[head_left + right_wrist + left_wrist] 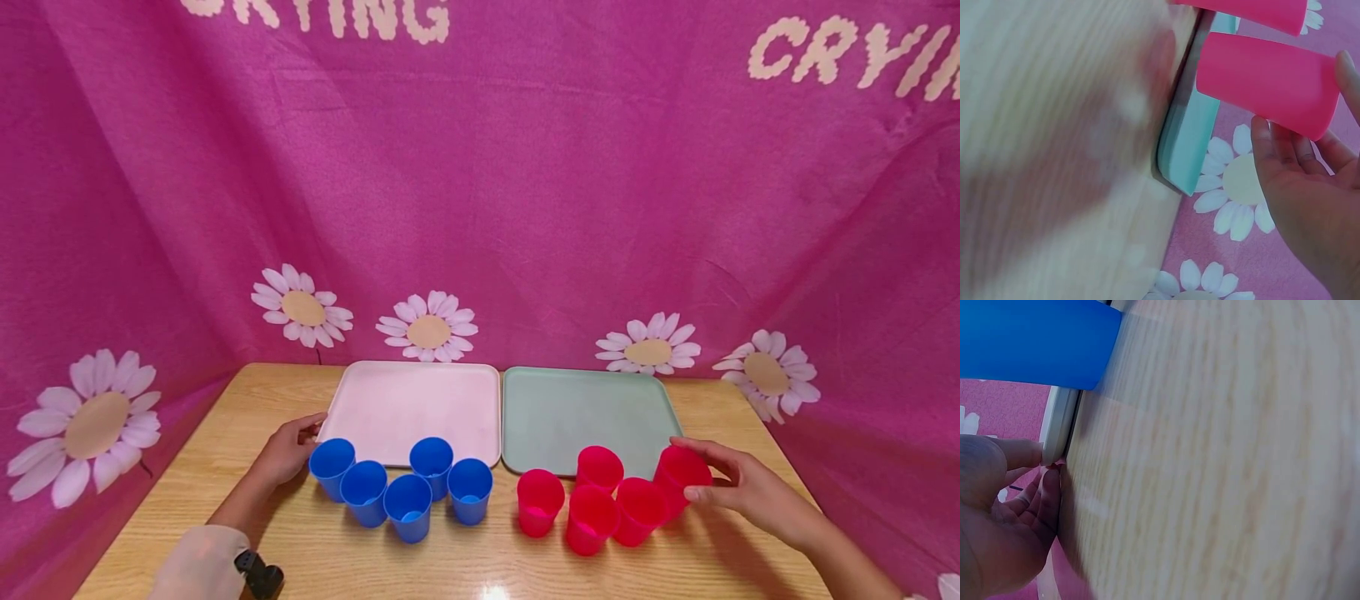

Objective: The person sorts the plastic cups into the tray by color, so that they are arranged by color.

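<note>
work seems hardly begun: left hand (287, 450) pinches the pale pink rectangular tray (420, 408), right hand (753, 490) grasps one red plastic cup (675, 479), five blue plastic cups (409, 515) stand unheld at near left.

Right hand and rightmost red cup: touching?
Touching. The right wrist view shows it: the right hand holds the rightmost red cup, thumb at its rim, fingertips against its side.
</note>
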`<act>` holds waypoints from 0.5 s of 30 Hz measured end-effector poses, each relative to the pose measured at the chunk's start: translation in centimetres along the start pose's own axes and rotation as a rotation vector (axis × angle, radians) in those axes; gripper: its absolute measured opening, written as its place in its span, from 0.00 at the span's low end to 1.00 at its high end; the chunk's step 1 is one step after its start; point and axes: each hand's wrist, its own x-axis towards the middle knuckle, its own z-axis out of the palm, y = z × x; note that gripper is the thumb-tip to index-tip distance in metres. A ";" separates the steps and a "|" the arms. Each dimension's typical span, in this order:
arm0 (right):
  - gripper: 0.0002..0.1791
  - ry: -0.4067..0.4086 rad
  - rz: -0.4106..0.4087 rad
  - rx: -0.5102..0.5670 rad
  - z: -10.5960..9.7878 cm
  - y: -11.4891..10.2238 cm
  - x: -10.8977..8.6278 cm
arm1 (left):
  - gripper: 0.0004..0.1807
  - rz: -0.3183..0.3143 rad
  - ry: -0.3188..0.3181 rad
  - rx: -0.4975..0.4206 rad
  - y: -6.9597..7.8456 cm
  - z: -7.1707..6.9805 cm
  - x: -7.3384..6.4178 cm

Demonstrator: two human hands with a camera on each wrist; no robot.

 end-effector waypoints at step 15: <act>0.34 0.011 -0.046 -0.008 -0.7 -0.9 3.2 | 0.33 -0.007 0.000 -0.001 0.0 0.1 0.0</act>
